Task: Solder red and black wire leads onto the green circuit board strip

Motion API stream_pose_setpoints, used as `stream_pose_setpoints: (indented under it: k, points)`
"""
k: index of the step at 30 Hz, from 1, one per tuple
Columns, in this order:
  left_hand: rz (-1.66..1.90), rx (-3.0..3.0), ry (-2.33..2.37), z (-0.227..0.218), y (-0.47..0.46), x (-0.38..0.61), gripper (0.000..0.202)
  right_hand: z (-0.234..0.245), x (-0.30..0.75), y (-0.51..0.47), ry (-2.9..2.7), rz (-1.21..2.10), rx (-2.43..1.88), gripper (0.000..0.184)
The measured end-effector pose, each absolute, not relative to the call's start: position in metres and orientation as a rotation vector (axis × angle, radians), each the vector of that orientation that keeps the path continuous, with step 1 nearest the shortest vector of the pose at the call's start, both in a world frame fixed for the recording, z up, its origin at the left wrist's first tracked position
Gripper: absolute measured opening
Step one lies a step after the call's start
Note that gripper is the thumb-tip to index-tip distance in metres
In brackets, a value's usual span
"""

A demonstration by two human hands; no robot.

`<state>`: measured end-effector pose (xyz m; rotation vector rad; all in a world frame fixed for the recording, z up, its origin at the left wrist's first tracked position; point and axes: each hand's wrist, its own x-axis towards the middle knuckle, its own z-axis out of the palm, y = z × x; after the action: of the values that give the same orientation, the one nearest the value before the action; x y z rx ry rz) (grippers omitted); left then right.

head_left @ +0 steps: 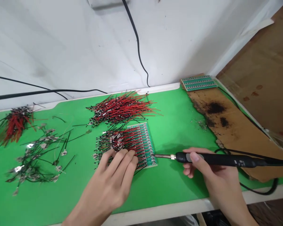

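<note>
A worktop covered by a green mat [179,191] runs along a white wall [61,47], with black cables [136,37] trailing down the wall and across the back of the mat. At the right end lies a brown cardboard sheet [231,131] with dark scorch marks [215,107], and a spare green circuit board panel [199,83] sits at its far corner. Three heaps occupy the mat: a large pile of red and black wires [121,108] at the back, a smaller red-and-black bundle [15,124] at the far left, and a loose tangle of dark wires with silver tabs [35,158] in front of that bundle. A green circuit board panel [141,144] lies flat near the middle, just in front of the large pile, with many red wires fanned across it and their ends running off to the left. The left hand [106,185] lies open, its fingers [129,157] pressing down on those wires without gripping them. The right hand [214,175] clasps a black soldering iron [217,159] like a pen, its metal tip [162,156] pointing left at the panel's right edge, apparently touching it, though this view makes contact hard to confirm
</note>
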<state>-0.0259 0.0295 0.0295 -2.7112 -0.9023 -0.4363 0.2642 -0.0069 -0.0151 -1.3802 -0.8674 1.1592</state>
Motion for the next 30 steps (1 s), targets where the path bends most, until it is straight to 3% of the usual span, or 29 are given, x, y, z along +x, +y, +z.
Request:
stream_pose_setpoints:
  k: [11, 24, 30]
  points:
    - [-0.433, -2.731, -0.858, 0.024, 0.033, -0.026, 0.027, 0.008, 0.242, -0.012, -0.657, 1.103, -1.529, 0.041]
    - [-0.414, -2.741, -0.847, 0.028, 0.034, -0.026, 0.033, -0.013, 0.268, -0.013, -0.943, 1.123, -1.402, 0.019]
    - [-0.408, -2.733, -0.844, 0.030, 0.033, -0.024, 0.036, -0.009, 0.261, -0.012, -0.876, 1.090, -1.411, 0.021]
